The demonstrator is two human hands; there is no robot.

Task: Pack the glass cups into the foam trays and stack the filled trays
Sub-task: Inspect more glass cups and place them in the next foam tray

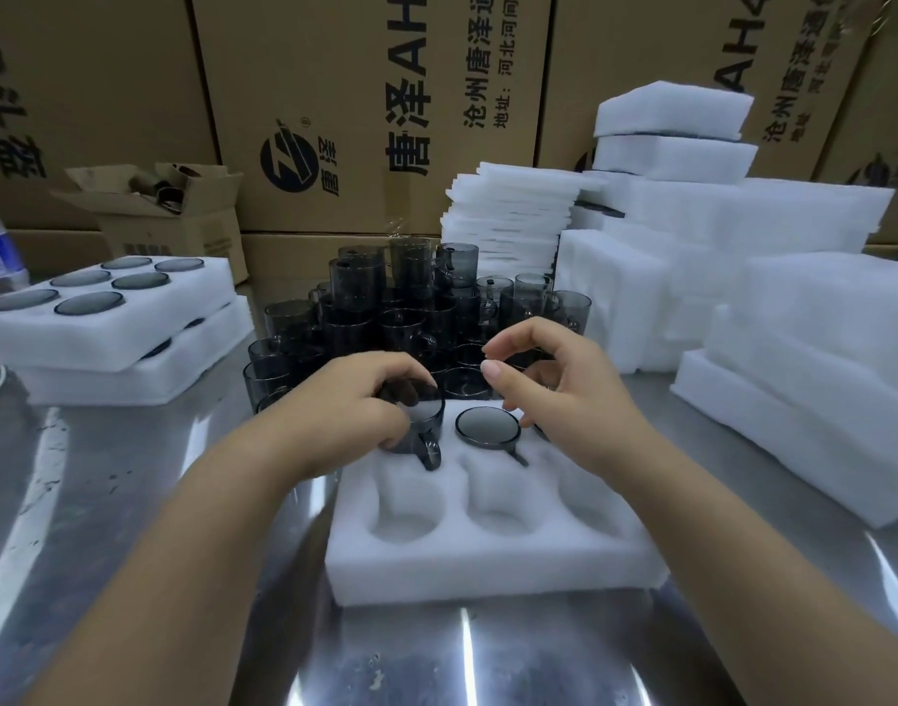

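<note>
Left hand (365, 405) is down over the tray (487, 568), grip pinched round a smoky cup (426, 425) at the far-left pocket, with the handle pointing toward the near edge of the counter (131, 552). The cup is tilted and only partly in the pocket. Just beside it, a second cup (487, 425) sits in the far-middle pocket, round face up, its handle in the slot. Right hand (564, 394) hovers over the far-right pocket, grip loosely spread, thumb and forefinger apart, holding nothing. A dark sliver shows beneath it, but I can't tell what it is. The tray lies in the middle of the counter, toward the near edge. Behind it, a pile of loose cups (385, 308) runs back toward the far edge. Two filled trays (105, 338) are stacked at the left edge, and foam stacks (793, 308) crowd the right edge. Cartons (360, 119) wall off the back.
</note>
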